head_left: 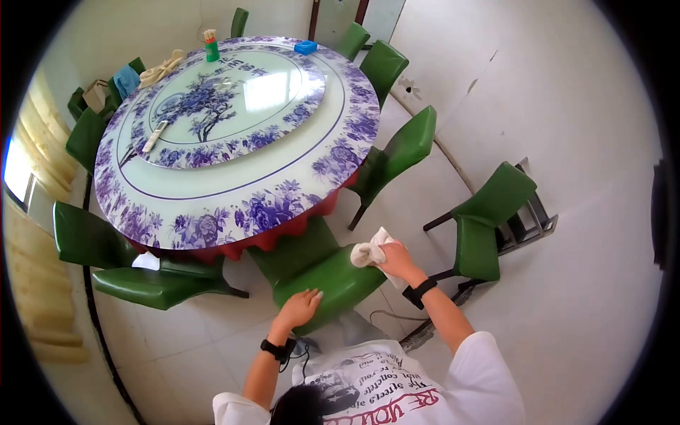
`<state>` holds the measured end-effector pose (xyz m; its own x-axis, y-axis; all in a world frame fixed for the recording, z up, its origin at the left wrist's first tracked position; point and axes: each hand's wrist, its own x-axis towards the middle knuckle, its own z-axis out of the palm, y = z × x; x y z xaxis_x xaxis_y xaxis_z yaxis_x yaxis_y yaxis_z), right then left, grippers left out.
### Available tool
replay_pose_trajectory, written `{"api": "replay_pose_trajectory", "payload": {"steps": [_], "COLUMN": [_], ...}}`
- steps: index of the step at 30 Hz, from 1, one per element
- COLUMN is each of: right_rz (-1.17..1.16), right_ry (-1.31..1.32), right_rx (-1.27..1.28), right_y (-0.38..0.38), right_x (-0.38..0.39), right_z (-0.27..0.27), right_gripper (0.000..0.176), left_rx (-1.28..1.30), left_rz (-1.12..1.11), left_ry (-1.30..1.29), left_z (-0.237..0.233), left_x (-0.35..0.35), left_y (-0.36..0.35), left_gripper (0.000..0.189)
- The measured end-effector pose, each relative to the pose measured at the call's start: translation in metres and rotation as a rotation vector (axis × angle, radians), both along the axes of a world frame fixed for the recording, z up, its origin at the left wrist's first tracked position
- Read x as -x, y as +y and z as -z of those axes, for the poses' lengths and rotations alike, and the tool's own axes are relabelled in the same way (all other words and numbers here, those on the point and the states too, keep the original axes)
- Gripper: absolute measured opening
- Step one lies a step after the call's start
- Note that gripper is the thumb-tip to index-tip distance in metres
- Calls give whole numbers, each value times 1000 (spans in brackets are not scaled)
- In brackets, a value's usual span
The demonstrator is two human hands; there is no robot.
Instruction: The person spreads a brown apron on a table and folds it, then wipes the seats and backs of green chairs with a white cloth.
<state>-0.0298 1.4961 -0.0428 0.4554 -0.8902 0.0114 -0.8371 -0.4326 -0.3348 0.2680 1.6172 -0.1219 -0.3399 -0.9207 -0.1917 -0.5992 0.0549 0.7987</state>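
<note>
In the head view my right hand is closed around a bunched white cloth. The cloth touches the right end of the smooth backrest of a green chair in front of me. My left hand lies on the left part of that same backrest, fingers stretched over its surface. The chair faces a large round table with purple flower patterns, its seat partly under the table edge. Both wrists wear black bands.
A turntable on the table carries a remote control. A green toothpick holder, a blue box and a beige cloth are farther back. Green chairs stand around, one at right beside a metal frame. Cables cross the floor.
</note>
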Motion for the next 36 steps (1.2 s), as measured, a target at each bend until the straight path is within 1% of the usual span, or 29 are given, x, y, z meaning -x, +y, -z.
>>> {"api": "replay_pose_trajectory", "payload": {"steps": [1,2,3,4,5,6,8,9,10,11,13,15,16,18,19,21,23,24,26,27,28,29,30,31,32,33,34,35,36], "right_rz": [0,-6,-60,-117,-179,-228,-285,-315,-367,-391,-498,-618,-680,-864,-960,-1044,-990,-912,-758,-680,-621,-442,-381,-294,-239,-99,38,27,7], "right_ry": [27,151,195,238,278,300,322,332,355,341,394,393,396,520,582,561,611,697,614,568,531,550,458,535,556,504,438,426,556], "right_rx": [-24,-177,-209,-243,-274,-364,-456,-498,-618,-756,-795,-883,-929,-1050,-1107,-1106,-981,-1053,-946,-895,-956,-950,-991,-981,-955,-917,-873,-863,-839], "right_y": [9,14,21,29,36,41,49,49,43,38,28,12,3,-9,-13,-10,-9,-6,4,11,13,17,17,11,9,19,30,38,34], "right_x": [5,11,17,25,31,34,44,49,54,51,54,48,43,18,8,-4,-16,-26,-33,-31,-37,-30,-32,-38,-41,-42,-43,-49,-61], "right_z": [-3,-4,1,8,13,11,15,17,27,15,30,44,51,67,79,131,159,195,222,243,263,281,299,294,304,350,398,440,396], "right_gripper": [24,29,31,33,35,46,54,58,68,73,81,81,81,77,76,64,60,67,74,78,84,82,80,78,76,78,83,86,82], "left_rx": [8,15,21,-10,-26,-40,-126,-165,-204,-244,-354,-436,-430,-423,-498,-645,-696,-702,-698,-699,-702,-669,-635,-633,-625,-608,-661,-714,-596], "left_rz": [7,13,17,100,95,86,114,131,148,165,236,285,385,586,543,455,460,458,453,449,445,479,516,492,467,480,501,522,413], "left_ry": [-21,-41,-64,-58,-73,-91,-107,-122,-139,-154,-207,-227,-274,-364,-331,-257,-234,-237,-235,-232,-231,-258,-290,-246,-204,-183,-142,-93,39], "left_z": [0,-3,-11,-25,-16,1,16,16,15,14,13,12,16,27,28,29,24,23,31,25,21,26,32,36,40,48,37,26,42], "left_x": [7,14,21,24,31,38,47,51,56,60,62,62,63,61,63,72,81,84,85,87,91,94,97,97,99,100,97,95,90], "left_y": [11,24,34,41,49,60,77,84,90,92,92,90,88,86,88,93,98,101,111,111,110,116,122,129,135,140,132,125,135], "left_gripper": [50,50,51,53,54,54,59,59,60,61,61,61,61,63,63,65,68,69,71,72,73,74,75,75,75,73,73,72,72]}}
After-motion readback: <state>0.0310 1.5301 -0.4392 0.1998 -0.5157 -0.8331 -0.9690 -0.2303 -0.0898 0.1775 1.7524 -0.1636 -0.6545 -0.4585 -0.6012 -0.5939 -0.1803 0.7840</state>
